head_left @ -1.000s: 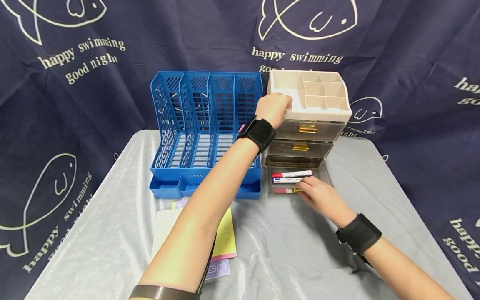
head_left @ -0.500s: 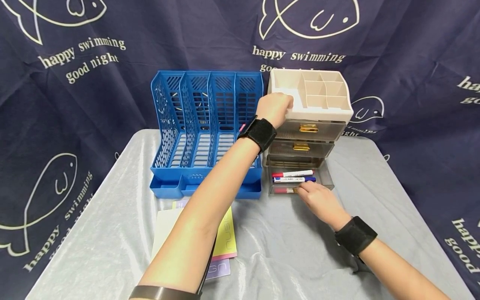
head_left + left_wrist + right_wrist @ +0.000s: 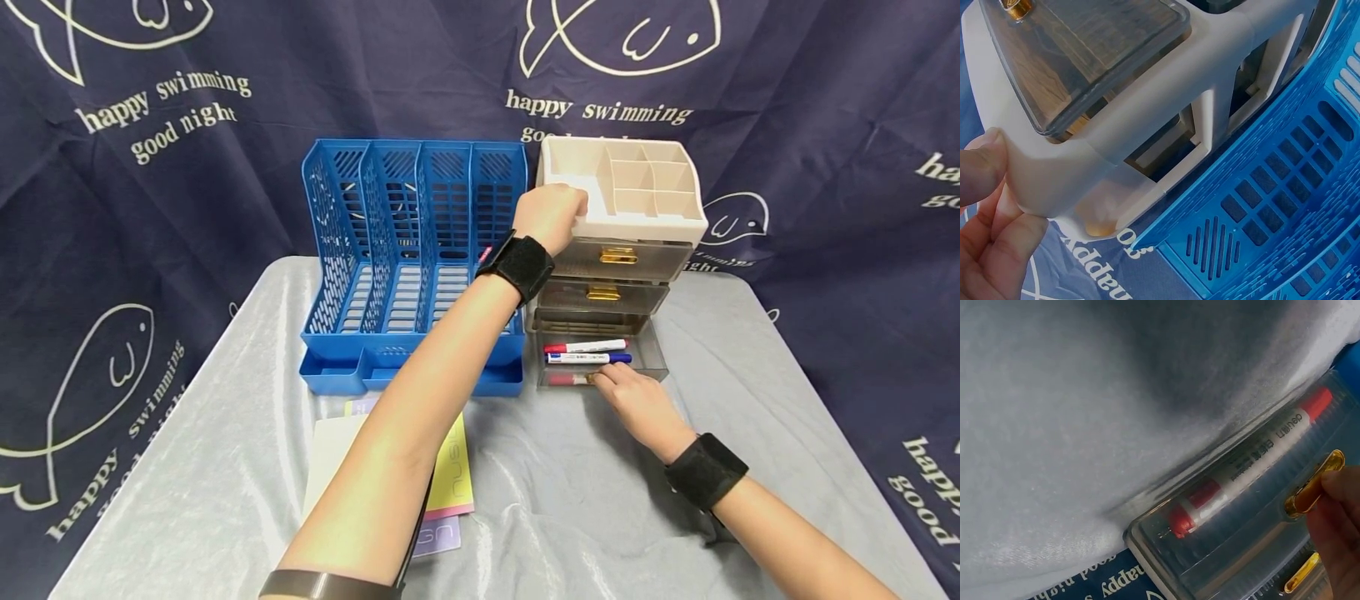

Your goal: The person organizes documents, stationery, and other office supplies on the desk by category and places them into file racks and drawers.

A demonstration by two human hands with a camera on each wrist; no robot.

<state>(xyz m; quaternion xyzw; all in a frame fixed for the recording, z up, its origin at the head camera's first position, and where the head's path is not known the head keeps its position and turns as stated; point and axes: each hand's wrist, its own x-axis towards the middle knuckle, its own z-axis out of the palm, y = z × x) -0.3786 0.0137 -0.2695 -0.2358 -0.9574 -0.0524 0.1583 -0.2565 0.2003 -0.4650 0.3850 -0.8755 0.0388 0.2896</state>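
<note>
With our left hand gripping the organizer, our right hand pinches the drawer handle, sliding it slightly further in.

Light is even and fairly bright in head view, coming from above/front; colours clean, no harsh shadows. Silvery cloth on the worktop shows soft sheen streaks w/ faint shadow under the forearms. Slight wide-angle bend at the frame edges; the near left forearm looks stretched. Centre is sharp, backdrop text readable. Left wrist view: close-up, the fingers at near left soft and out of focus, clear drawer front w/ mild glare. Right wrist view: cloth blurred and dim w/ a dark shadow patch at top; marker fairly sharp, gold handle glinting.
</note>
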